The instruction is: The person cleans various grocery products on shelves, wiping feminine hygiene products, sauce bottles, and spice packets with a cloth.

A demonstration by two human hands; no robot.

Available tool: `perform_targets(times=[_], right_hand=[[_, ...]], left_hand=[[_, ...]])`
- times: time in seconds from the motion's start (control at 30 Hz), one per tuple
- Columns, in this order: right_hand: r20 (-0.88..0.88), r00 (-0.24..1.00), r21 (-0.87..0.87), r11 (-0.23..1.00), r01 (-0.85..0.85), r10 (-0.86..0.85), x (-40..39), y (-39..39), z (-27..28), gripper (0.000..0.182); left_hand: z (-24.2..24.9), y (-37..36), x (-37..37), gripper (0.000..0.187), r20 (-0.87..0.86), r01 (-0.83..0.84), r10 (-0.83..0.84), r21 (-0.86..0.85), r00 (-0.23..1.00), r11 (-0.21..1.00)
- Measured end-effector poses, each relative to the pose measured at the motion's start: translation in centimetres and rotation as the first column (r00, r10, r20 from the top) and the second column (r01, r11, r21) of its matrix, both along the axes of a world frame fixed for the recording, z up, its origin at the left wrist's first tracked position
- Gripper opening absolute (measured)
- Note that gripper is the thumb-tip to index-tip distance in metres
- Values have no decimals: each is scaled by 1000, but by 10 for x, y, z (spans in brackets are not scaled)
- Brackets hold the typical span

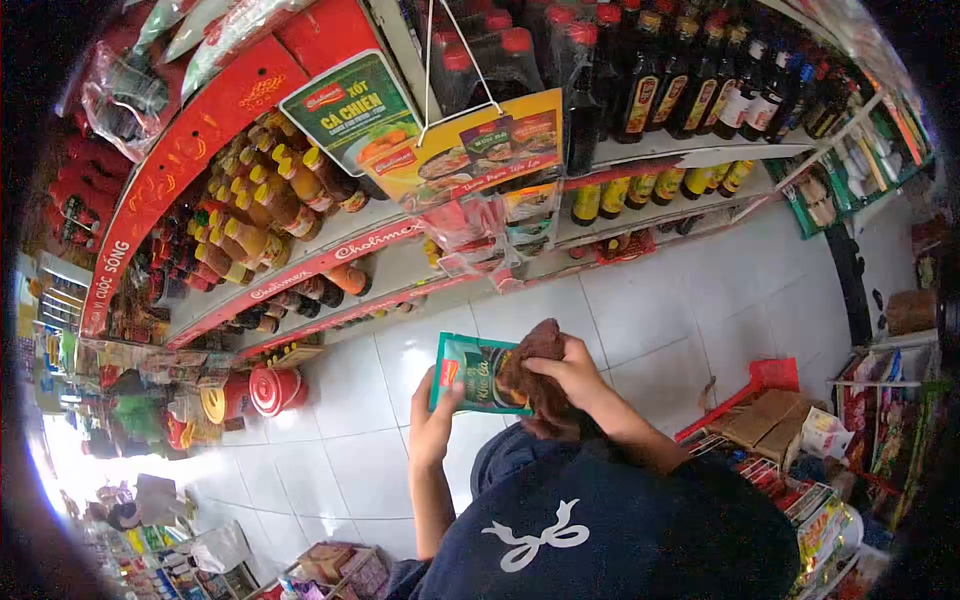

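Observation:
A green seasoning packet with a red logo and a food picture is held in front of the body, over the tiled floor. My left hand grips its left edge, thumb on the front. A crumpled brown cloth lies against the packet's right part and covers some of it. My right hand is closed on this cloth, its fingers partly hidden behind the folds.
Shelves of yellow-capped sauce bottles and dark bottles stand ahead. A yellow hanging sign dangles from a shelf. Red buckets stand at left on the white floor. A red rack with a cardboard box is at right.

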State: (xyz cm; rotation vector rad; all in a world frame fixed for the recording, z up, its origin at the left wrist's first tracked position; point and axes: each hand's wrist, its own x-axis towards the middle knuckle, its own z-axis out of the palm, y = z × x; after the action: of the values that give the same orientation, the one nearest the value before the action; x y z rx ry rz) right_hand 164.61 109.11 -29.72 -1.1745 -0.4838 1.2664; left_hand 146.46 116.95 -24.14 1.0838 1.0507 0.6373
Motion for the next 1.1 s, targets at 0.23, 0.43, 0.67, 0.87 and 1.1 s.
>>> perform_targets(times=[0.23, 0.43, 0.67, 0.87, 1.1], right_hand=[[-173, 985, 36, 999, -11, 17, 62, 11, -15, 23], [-450, 877, 44, 985, -166, 168, 88, 21, -16, 21], [-474, 840, -53, 944, -327, 264, 101, 35, -4, 21], [-491, 826, 76, 958, -276, 277, 99, 44, -46, 30], [-500, 812, 4, 938, -346, 301, 118, 41, -85, 36]], left_hand=[[17, 54, 45, 60, 341, 544, -507, -16, 792, 839], [36, 66, 105, 57, -382, 695, -607, 567, 697, 442], [17, 78, 115, 20, -217, 453, -401, 523, 890, 722], [14, 80, 120, 19, -195, 338, -276, 580, 941, 741], [23, 112, 115, 17, -129, -1, 239, 879, 962, 477]])
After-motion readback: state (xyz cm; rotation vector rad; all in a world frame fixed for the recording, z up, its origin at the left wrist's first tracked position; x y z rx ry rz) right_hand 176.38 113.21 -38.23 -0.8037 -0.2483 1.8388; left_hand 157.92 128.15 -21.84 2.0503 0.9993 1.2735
